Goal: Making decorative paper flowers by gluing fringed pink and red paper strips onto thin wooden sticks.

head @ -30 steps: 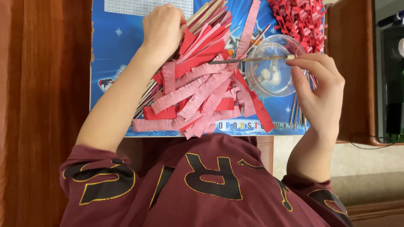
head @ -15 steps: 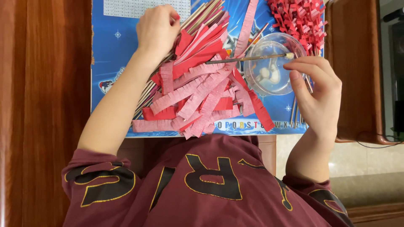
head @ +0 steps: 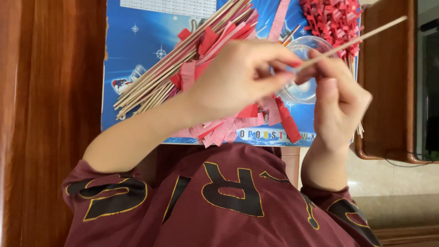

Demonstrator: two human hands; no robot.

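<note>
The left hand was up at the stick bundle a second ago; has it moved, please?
Yes. The left hand has come rightward off the stick bundle, meeting the right hand before the clear bowl.

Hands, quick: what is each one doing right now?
Left hand: closed, fingertips pinching the end of the thin wooden stick.
Right hand: closed around the same stick.

Premises appear domestic, a home craft corner. The polished reddish wood surface carries a blue printed mat, with a bundle of thin wooden sticks, a heap of fringed red paper strips and a clear bowl (contents not discernible). A pale tiled floor lies beyond the edge.
</note>
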